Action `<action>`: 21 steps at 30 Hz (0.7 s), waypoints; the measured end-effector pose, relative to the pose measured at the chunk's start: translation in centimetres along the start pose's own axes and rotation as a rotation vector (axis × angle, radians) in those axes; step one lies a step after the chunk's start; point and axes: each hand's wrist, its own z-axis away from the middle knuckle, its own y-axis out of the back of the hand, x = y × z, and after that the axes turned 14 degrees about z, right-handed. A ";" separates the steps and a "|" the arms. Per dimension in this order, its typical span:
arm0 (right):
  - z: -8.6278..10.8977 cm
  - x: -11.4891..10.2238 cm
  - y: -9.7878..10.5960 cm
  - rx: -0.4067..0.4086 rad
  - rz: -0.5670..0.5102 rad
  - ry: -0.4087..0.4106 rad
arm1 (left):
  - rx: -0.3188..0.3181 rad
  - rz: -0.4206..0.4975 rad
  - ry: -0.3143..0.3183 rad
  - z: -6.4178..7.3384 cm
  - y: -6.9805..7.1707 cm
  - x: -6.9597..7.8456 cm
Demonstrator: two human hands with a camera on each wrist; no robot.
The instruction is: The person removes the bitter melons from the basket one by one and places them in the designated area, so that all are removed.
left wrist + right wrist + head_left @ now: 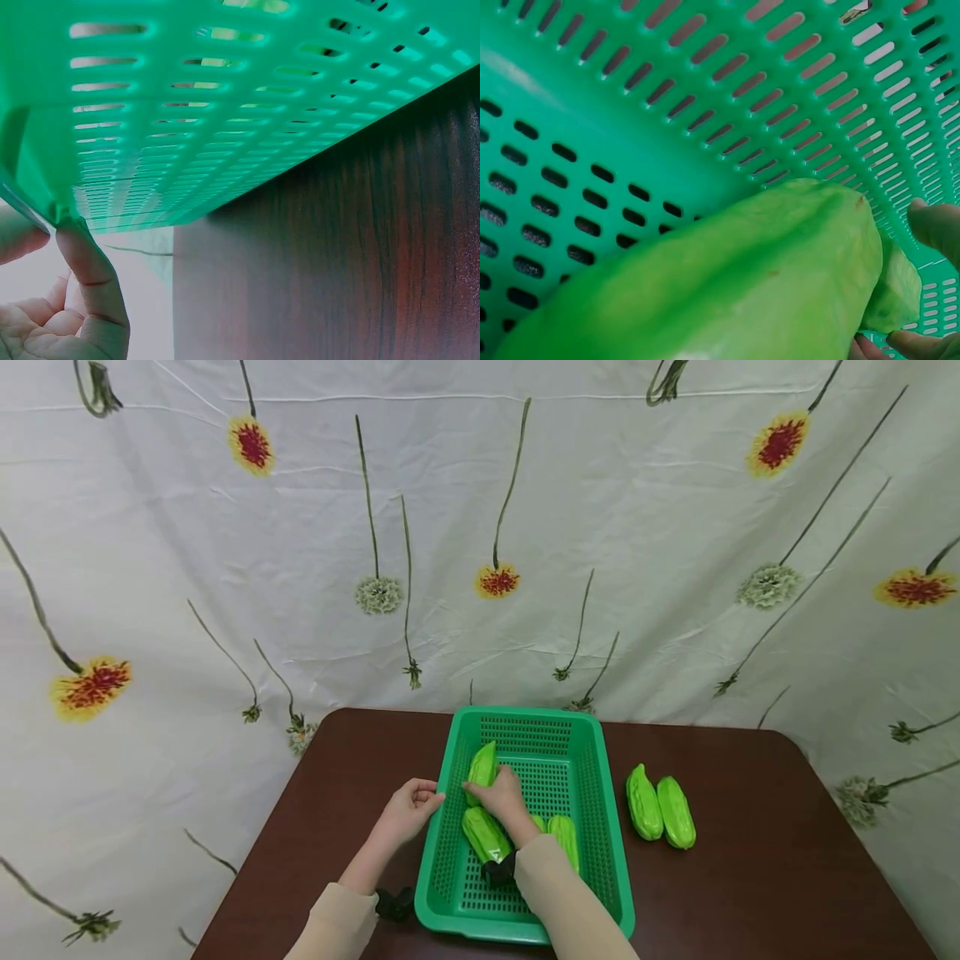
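Observation:
A green plastic basket (618, 893) holds several light-green ridged gourds. My left hand (411, 810) pinches its left rim, thumb and finger (94, 281) on either side in the left wrist view. Inside, my right hand (504, 795) is around the lower end of a gourd (482, 764) near the left wall. The right wrist view shows this gourd (896, 292) between the digits, one of them seemingly a little off its surface. Closer to the right wrist camera lies another gourd (780, 262). A further gourd (564, 837) is partly hidden by the right arm.
Two more gourds, one (643, 803) beside the other (677, 812), lie on the dark brown table (780, 860) right of the basket. Behind the table hangs a pale flower-print cloth (660, 610). Black wrist straps show at both cuffs.

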 end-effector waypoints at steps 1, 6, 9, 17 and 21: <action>0.0 0.0 -0.1 0.004 0.003 0.000 | -0.001 0.002 0.003 0.0 0.0 0.0; -0.1 0.3 -0.3 0.007 0.007 -0.004 | -0.001 0.005 0.010 0.2 -0.1 0.0; -0.1 0.4 -0.3 0.012 0.001 0.003 | 0.000 0.010 0.008 0.2 -0.1 0.0; -0.2 0.5 -0.1 0.013 -0.008 0.008 | 0.003 0.014 -0.004 0.0 -0.1 0.0; -0.3 0.4 0.1 -0.005 -0.015 -0.013 | 0.005 0.006 -0.002 0.1 0.0 0.1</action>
